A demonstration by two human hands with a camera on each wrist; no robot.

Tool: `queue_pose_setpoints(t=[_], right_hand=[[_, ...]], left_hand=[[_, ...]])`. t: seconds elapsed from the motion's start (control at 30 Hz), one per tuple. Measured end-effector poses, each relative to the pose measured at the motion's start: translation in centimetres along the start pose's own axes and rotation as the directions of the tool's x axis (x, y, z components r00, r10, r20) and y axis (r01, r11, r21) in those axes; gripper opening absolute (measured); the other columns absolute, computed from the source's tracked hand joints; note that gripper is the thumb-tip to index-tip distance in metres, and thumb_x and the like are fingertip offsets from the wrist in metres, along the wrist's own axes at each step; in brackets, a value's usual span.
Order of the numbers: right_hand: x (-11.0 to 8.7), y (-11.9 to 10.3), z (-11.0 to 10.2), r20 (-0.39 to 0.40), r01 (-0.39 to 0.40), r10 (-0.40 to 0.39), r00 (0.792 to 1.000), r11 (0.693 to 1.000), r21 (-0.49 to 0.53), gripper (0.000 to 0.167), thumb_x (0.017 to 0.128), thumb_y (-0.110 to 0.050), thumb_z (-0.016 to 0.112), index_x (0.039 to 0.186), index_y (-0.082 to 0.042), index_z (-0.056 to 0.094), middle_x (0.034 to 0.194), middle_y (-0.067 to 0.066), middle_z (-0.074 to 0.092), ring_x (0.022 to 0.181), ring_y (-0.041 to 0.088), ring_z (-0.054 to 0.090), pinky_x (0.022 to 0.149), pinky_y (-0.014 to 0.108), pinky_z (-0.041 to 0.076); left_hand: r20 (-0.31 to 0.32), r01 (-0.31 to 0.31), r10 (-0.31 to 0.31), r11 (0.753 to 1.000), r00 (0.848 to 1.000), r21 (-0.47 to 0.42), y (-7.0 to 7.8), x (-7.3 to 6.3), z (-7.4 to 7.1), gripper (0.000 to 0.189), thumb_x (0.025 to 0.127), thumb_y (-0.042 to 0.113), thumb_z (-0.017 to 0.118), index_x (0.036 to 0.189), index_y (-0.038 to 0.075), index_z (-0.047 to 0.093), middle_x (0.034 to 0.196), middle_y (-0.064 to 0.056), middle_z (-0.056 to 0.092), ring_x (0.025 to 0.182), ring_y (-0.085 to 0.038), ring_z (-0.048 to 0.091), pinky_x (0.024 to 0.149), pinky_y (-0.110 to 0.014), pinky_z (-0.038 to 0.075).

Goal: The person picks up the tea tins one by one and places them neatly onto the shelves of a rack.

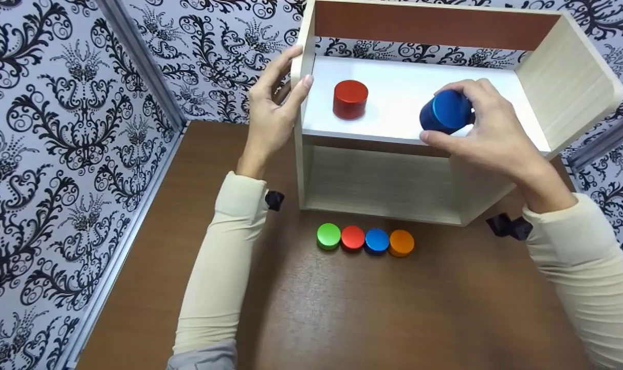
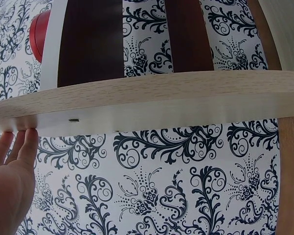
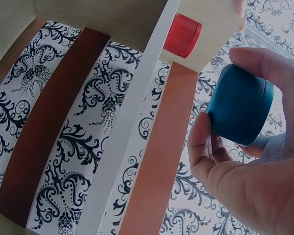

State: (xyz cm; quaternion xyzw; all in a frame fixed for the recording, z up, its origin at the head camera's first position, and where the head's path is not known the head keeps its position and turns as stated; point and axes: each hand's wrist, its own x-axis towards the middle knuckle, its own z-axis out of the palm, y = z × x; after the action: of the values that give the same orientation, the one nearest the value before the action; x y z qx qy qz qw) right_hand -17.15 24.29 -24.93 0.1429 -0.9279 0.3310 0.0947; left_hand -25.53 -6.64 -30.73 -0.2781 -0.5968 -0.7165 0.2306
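Between the thumb and fingers of my right hand [image 1: 496,131] is a blue round canister [image 1: 446,112], tilted, above the front part of the white shelf [image 1: 394,92]. The right wrist view shows the same blue canister [image 3: 239,104] gripped around its side. My left hand [image 1: 275,105] touches the left side panel of the wooden shelf unit [image 1: 305,56], thumb at its front edge. In the left wrist view, fingertips of the left hand [image 2: 14,171] rest against that panel. A red canister [image 1: 350,99] stands upright on the shelf, left of the blue one.
On the brown table [image 1: 311,308], in front of the unit, several small round tins stand in a row: green [image 1: 328,236], red [image 1: 352,238], blue [image 1: 377,241] and orange [image 1: 401,243]. A lower compartment [image 1: 383,180] lies under the shelf. Patterned wall panels [image 1: 75,154] surround the table.
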Motion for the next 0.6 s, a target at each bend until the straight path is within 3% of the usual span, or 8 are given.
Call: queue_pose_setpoints(t=[0.17, 0.23, 0.6], right_hand=[[0.7, 0.5, 0.1, 0.016, -0.034, 0.034, 0.999, 0.999, -0.005, 0.068, 0.085, -0.028, 0.082, 0.139, 0.0, 0.05, 0.129, 0.022, 0.047, 0.119, 0.043, 0.047, 0.106, 0.063, 0.047], [0.9, 0.6, 0.2, 0.022, -0.047, 0.047, 0.999, 0.999, -0.005, 0.07, 0.086, -0.028, 0.082, 0.14, 0.001, 0.049, 0.131, 0.024, 0.046, 0.122, 0.045, 0.046, 0.104, 0.068, 0.045], [2.1, 1.2, 0.8, 0.032, -0.086, 0.088, 0.996, 0.996, -0.039, 0.072, 0.086, -0.03, 0.081, 0.141, 0.002, 0.046, 0.131, 0.026, 0.044, 0.125, 0.048, 0.042, 0.104, 0.072, 0.043]], left_hand=[[0.001, 0.007, -0.007, 1.0, 1.0, 0.003, 0.0, 0.0, 0.0, 0.045, 0.095, -0.002, 0.065, 0.139, -0.007, 0.054, 0.141, -0.017, 0.055, 0.122, -0.028, 0.059, 0.106, -0.037, 0.053], [0.0, 0.013, -0.013, 1.0, 1.0, 0.003, 0.0, 0.0, 0.0, 0.045, 0.095, -0.002, 0.066, 0.139, -0.006, 0.054, 0.142, -0.017, 0.055, 0.122, -0.028, 0.059, 0.106, -0.036, 0.053], [0.002, 0.015, -0.015, 1.0, 1.0, 0.003, 0.0, 0.0, 0.0, 0.045, 0.095, -0.002, 0.066, 0.139, -0.006, 0.054, 0.142, -0.017, 0.055, 0.122, -0.027, 0.059, 0.106, -0.036, 0.053]])
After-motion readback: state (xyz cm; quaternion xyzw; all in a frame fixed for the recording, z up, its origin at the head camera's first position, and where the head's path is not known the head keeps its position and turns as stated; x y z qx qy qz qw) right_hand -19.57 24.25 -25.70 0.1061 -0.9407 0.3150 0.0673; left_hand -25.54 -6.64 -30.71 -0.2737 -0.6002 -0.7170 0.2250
